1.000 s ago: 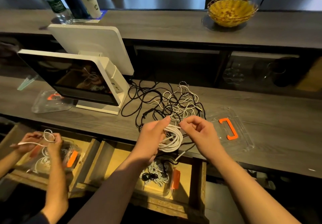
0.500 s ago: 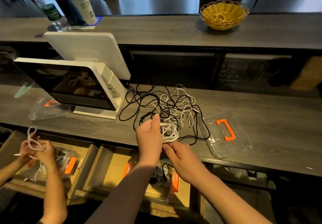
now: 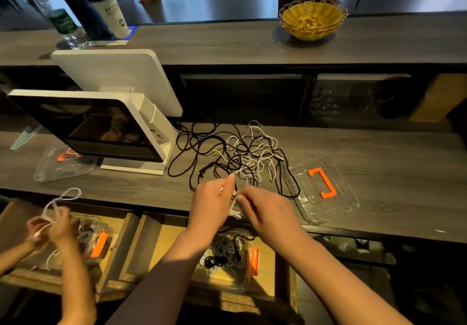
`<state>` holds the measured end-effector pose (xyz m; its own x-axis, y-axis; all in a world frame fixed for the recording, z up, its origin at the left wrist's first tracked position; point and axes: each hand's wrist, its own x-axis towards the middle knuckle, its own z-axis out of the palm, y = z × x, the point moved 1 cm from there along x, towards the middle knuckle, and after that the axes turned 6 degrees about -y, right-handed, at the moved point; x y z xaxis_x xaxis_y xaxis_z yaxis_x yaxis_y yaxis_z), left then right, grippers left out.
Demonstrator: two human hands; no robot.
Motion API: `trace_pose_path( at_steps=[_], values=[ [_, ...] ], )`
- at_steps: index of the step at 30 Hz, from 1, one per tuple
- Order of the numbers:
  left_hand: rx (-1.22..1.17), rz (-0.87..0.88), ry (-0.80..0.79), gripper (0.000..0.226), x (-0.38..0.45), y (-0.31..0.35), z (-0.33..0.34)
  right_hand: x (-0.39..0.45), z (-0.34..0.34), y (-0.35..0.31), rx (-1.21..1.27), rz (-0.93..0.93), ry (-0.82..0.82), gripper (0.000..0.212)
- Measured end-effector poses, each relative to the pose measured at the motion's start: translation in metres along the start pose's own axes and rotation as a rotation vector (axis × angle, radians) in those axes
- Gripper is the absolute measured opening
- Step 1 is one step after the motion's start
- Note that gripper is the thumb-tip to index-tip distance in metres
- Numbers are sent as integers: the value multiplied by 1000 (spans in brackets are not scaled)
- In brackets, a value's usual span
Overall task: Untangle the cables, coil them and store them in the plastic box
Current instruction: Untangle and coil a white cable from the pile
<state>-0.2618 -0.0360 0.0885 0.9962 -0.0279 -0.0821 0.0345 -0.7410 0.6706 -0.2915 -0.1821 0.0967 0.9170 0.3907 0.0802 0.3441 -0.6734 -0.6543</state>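
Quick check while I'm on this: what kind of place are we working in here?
Probably a café or shop service counter: a white point-of-sale terminal with two screens stands on the grey wood-grain counter, with a yellow woven basket and a lidded paper takeaway cup on the raised ledge behind.

Matt wood-grain counter (image 3: 379,173), clear plastic lid (image 3: 326,198)

Tangle of cables (image 3: 237,158) on the counter (image 3: 379,173), screen (image 3: 101,127) to its left, lid (image 3: 323,188) to its right, basket (image 3: 313,18) on the shelf behind, box (image 3: 227,256) in the drawer below.
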Motion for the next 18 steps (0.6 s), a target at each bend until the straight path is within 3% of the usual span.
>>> trace_pose_path(
  at_steps=[6,9,15,18],
  values=[
    [-280,-31,-281,62,-6,5,-9,7,-2,13,123,-10,59,19],
    [-331,-13,-344,59,-10,7,-16,9,-3,19,254,30,75,17],
    [-469,-34,-361,62,-26,11,-13,12,-2,31,392,168,47,13],
    [-549,-75,-271,61,-29,10,-17,7,5,28,402,192,15,13]
  ],
)
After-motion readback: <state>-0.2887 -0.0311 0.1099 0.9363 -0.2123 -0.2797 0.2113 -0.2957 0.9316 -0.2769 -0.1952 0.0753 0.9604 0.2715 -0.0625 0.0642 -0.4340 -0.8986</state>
